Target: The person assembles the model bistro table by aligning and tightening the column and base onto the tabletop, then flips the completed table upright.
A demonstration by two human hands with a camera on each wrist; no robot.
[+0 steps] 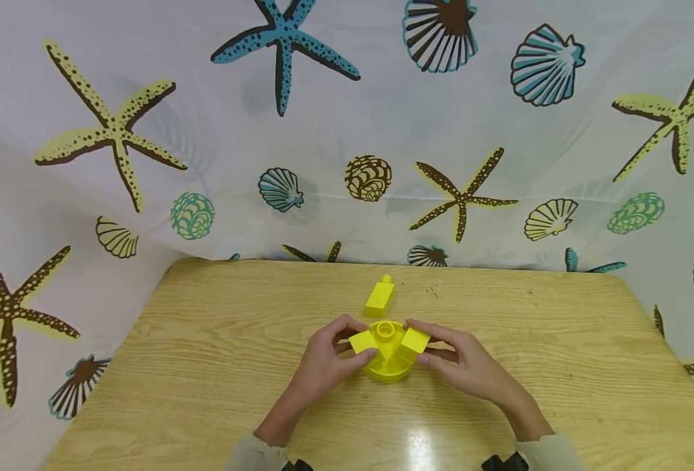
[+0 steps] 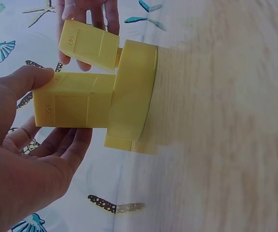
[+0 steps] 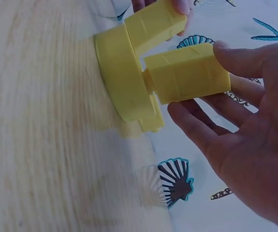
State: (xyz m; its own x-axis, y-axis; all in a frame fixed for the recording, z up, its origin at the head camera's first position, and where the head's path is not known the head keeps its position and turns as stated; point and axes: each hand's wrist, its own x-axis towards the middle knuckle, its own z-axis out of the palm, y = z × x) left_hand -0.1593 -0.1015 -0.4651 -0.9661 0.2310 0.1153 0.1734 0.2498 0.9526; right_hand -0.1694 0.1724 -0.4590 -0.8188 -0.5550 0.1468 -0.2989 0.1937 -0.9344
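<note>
A round yellow base point(image 1: 386, 374) with raised rings sits on the wooden table. My left hand point(image 1: 328, 360) pinches a yellow block point(image 2: 74, 99), numbered 156, between thumb and fingers; its lower end meets the base's left side. A second yellow block point(image 3: 187, 72) is held by my right hand point(image 1: 469, 364) over the base's right side. In the right wrist view, a narrow peg shows between this block and the base, and the block leans slightly. Behind the base, a third yellow block point(image 1: 380, 299) lies flat, its peg pointing away from me.
The wooden table point(image 1: 235, 314) reaches back to a hanging white cloth point(image 1: 335, 137) printed with starfish and shells. The cloth also closes off the left and right sides. Dark bands show at both wrists.
</note>
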